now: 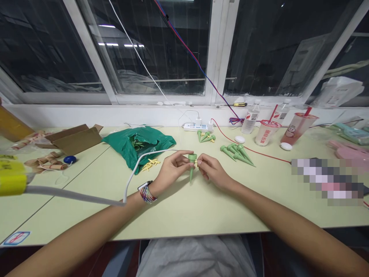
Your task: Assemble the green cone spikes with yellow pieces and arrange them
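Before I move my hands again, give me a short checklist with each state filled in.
1. Left hand gripping the green spike: ok, held near its wide top, point down.
2. Right hand on the yellow piece: ok, pinched at the spike's side.
3. Yellow piece fully seated: cannot tell, too small and partly covered by fingers.
4. Loose yellow pieces outside the green bag: ok, piled beside it.
5. White cable clear of the left hand: cannot tell, they overlap in view.
6. One hand free: not ok, both are occupied.
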Demonstrator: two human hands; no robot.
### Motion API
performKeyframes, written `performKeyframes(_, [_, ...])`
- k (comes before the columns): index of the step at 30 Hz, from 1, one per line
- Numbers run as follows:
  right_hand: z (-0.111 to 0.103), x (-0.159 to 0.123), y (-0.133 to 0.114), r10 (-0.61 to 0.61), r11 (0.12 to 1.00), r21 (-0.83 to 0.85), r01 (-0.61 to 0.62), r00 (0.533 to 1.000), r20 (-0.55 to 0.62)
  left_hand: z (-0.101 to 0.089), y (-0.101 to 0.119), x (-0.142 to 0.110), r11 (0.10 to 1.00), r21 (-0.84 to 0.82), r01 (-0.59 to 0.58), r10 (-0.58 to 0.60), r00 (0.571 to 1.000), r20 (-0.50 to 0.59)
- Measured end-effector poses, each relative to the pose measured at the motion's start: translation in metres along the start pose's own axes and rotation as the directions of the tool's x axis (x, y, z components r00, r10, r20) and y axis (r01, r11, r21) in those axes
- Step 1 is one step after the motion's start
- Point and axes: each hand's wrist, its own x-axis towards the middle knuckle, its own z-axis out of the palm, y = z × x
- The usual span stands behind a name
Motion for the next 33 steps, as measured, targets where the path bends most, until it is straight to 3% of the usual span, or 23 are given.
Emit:
performKeyframes(5, [-0.001, 0.002, 0.003, 0.008, 1.000, -0.005, -0.008, 1.000, 0.017, 0.002, -0.007, 0.002, 0.998, -0.054, 0.025, -0.028, 0.998, -0.060])
performKeyframes(12, [-0.004, 0.001, 0.005, -0.016, 0.995, -0.102, 0.019, 0.999, 0.032, -0.001, 0.001, 0.002, 0.972, -0.148, 0.181, -0.177, 0.983, 0.043])
performKeyframes(25, [-0.006, 0.004, 0.014, 0.058, 0.996, 0.058, -0.064, 0.994, 0.092, -0.003, -0.004, 0.009, 0.991, -0.096, 0.096, -0.089, 0.994, 0.068])
performKeyframes(33, [-0.007, 0.002, 0.010, -0.002, 0.995, -0.096, 0.010, 0.997, 0.080, -0.001, 0.000, 0.008, 0.995, -0.062, 0.083, -0.077, 0.994, 0.081])
